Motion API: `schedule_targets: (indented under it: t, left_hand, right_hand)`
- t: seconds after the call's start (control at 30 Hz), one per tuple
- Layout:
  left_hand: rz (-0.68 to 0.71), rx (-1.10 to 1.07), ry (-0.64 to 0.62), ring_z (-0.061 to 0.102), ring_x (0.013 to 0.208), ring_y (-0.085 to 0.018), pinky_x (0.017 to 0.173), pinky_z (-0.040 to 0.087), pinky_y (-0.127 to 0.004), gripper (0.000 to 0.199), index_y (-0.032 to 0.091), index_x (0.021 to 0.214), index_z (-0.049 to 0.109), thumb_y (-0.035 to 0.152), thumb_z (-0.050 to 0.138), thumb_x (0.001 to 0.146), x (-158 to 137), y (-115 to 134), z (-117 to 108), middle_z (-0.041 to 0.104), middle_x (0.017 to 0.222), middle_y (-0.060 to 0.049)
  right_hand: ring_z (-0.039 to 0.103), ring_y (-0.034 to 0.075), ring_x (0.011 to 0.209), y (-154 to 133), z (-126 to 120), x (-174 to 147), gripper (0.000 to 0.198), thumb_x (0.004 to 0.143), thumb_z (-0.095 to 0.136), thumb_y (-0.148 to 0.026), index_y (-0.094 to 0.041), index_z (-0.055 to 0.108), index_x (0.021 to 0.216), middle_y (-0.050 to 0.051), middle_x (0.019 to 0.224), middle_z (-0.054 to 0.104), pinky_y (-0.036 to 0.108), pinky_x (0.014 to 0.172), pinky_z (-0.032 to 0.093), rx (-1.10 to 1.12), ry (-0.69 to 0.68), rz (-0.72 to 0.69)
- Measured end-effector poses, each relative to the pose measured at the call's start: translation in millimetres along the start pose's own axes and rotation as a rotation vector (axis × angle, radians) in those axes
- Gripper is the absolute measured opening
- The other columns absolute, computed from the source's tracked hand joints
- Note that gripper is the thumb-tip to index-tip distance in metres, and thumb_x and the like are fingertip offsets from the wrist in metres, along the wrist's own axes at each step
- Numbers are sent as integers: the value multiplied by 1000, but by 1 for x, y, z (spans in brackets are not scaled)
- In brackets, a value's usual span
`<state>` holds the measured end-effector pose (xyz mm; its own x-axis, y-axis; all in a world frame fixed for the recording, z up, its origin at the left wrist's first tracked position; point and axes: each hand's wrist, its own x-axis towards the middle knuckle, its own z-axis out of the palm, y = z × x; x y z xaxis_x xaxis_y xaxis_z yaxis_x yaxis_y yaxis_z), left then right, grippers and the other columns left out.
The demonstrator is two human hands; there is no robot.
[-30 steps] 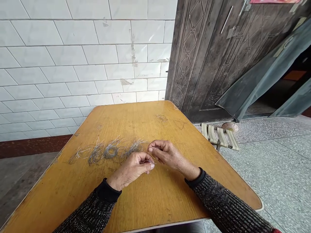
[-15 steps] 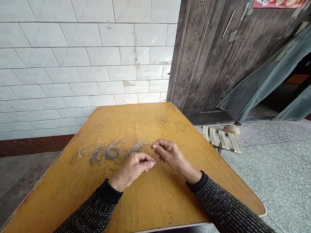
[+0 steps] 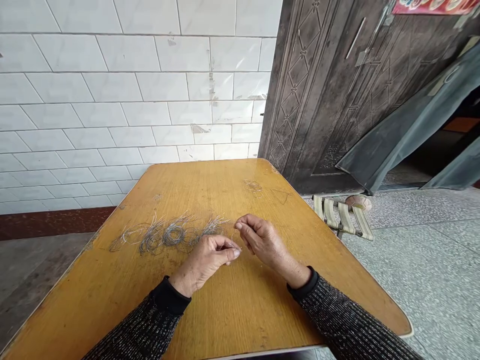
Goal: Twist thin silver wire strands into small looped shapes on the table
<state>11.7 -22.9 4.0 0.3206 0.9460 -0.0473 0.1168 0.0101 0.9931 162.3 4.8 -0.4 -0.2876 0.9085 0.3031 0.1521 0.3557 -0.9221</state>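
My left hand (image 3: 212, 257) is closed in a pinch over the middle of the table, with a thin wire (image 3: 232, 241) between thumb and forefinger. A short length of it sticks up from the fingertips. Just right of it, my right hand (image 3: 262, 242) is also pinched, its fingertips close to the wire's upper part; the wire is so fine that its full run is hard to follow. Behind the left hand lie several bundles of grey wire, among them a coiled bundle (image 3: 174, 234), a tangled bundle (image 3: 150, 239) and a bundle with spread ends (image 3: 214, 225).
The wooden table (image 3: 210, 320) runs up to a white tiled wall (image 3: 157, 90). Toward its far right lie a loose wire coil (image 3: 252, 186) and a bent wire (image 3: 282, 195). A striped folding stool (image 3: 343, 216) and a ball (image 3: 359, 201) are on the floor to the right.
Both hands keep nearly the same place and stay pinched. The wire between the fingertips has shifted slightly, and the whole view has moved a little.
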Motion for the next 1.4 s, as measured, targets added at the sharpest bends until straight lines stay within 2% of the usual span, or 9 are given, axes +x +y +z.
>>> schedule_targets:
  t: [0.13, 0.43, 0.6, 0.77, 0.97, 1.03, 1.13, 1.23, 1.4]
  left_hand:
    - [-8, -42, -7, 44, 56, -11, 59, 34, -26, 8, 16, 63, 61, 24, 62, 65, 1, 0, 1, 53, 58, 3]
    - [18, -81, -22, 43, 57, -10, 58, 34, -25, 7, 16, 63, 62, 23, 62, 67, 1, -1, 4, 54, 60, 2]
    - [8, -203, 36, 43, 58, -10, 58, 34, -24, 10, 16, 65, 60, 25, 64, 66, 3, -8, 8, 53, 63, 2]
    - [-33, -229, 101, 43, 56, -9, 57, 35, -24, 15, 15, 66, 58, 29, 65, 65, 3, -11, 10, 51, 64, 2]
    - [-31, -225, 119, 43, 54, -8, 54, 35, -23, 16, 15, 64, 55, 28, 65, 65, 1, -7, 10, 47, 60, 4]
    - [-29, -228, 126, 42, 53, -8, 53, 35, -23, 16, 15, 64, 56, 28, 65, 65, 0, -7, 9, 47, 60, 4]
    - [-23, -257, 148, 42, 53, -8, 53, 36, -22, 17, 16, 64, 55, 30, 66, 65, 1, -7, 8, 47, 60, 4]
    - [-6, -316, 182, 43, 54, -8, 54, 37, -22, 20, 16, 65, 56, 31, 68, 64, 2, -9, 6, 49, 61, 4]
    - [10, -592, 342, 49, 61, -8, 61, 42, -23, 25, 16, 68, 56, 29, 74, 58, 6, -11, 1, 52, 66, 3]
  right_hand:
    - [36, 5, 36, 1, 6, 1, 26, 85, 44, -39, -18, 48, 71, -7, 48, 39, 17, 37, 30, -9, 64, -13]
    - [35, 5, 33, 2, 12, 2, 25, 84, 45, -39, -19, 47, 71, -7, 47, 39, 18, 35, 29, 25, 86, 11]
    - [36, 5, 34, 1, 12, 4, 23, 85, 44, -38, -18, 48, 73, -7, 48, 40, 17, 35, 30, 31, 73, -3]
    - [36, 5, 34, -4, 3, 4, 22, 86, 43, -34, -18, 49, 72, -7, 47, 40, 17, 37, 30, -62, -24, -57]
    - [38, 5, 34, -3, -1, 2, 21, 87, 42, -32, -18, 48, 73, -6, 47, 44, 18, 38, 31, -202, 39, -74]
    - [38, 5, 35, -3, -1, 2, 22, 86, 43, -34, -18, 48, 73, -6, 48, 44, 18, 38, 31, -161, 32, -65]
    - [39, 5, 36, -5, 0, 3, 21, 82, 48, -39, -18, 48, 83, -8, 51, 43, 18, 38, 32, 49, 7, -20]
    - [43, 7, 39, -8, 0, 3, 30, 77, 54, -44, -17, 48, 88, -7, 53, 47, 19, 39, 37, 219, -15, 60]
    - [45, 7, 42, -5, 5, 1, 30, 75, 55, -46, -18, 47, 75, -5, 53, 49, 18, 40, 37, 226, -62, 114]
